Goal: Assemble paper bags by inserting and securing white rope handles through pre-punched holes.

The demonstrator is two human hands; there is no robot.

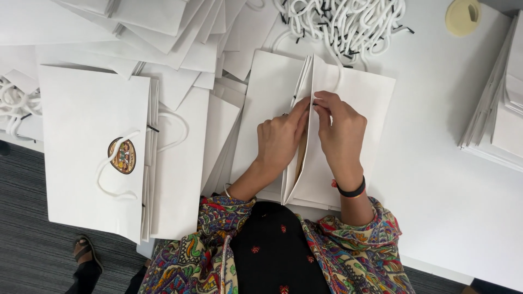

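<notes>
White paper bag [348, 98], top edge pinched in both grips, left hand [278, 139] and right hand [340, 130]; fingertips partly hidden.

A white table [447, 179] stands on dark grey striped carpet [32, 245], evenly lit from above.

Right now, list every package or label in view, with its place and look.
White paper bag: centre, flat, opened between left hand and right hand.
Finished white bag: left, rope handle.
Round label: on that bag, brown, multicoloured picture.
Flat bag stack: right edge, white.
</notes>
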